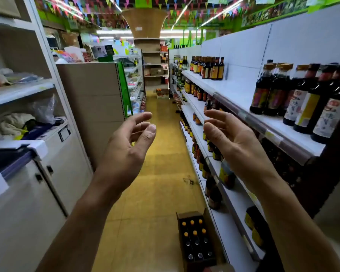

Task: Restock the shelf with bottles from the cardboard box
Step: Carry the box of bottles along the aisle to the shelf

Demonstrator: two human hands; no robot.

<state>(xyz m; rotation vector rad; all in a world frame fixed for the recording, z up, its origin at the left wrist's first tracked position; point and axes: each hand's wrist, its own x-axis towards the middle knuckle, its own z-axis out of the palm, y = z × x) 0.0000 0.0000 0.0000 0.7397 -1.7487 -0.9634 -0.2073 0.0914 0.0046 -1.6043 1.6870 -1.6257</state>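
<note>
An open cardboard box (185, 258) stands on the yellow floor at the bottom centre, against the foot of the shelving. Inside it are several dark bottles with orange caps (194, 232). The white shelf (236, 93) runs along the right side at chest height, with a wide bare stretch between a far group of dark bottles (212, 68) and a near group (302, 97). My left hand (126, 146) and my right hand (230, 140) are raised in front of me, palms facing each other, fingers apart, holding nothing. Both are well above the box.
Lower shelves (222, 218) on the right carry more bottles and jars. On the left are a white cabinet (47, 185) with a printer, open shelving with bags, and a beige gondola end (92, 107). The yellow aisle floor (157, 193) runs ahead to another box.
</note>
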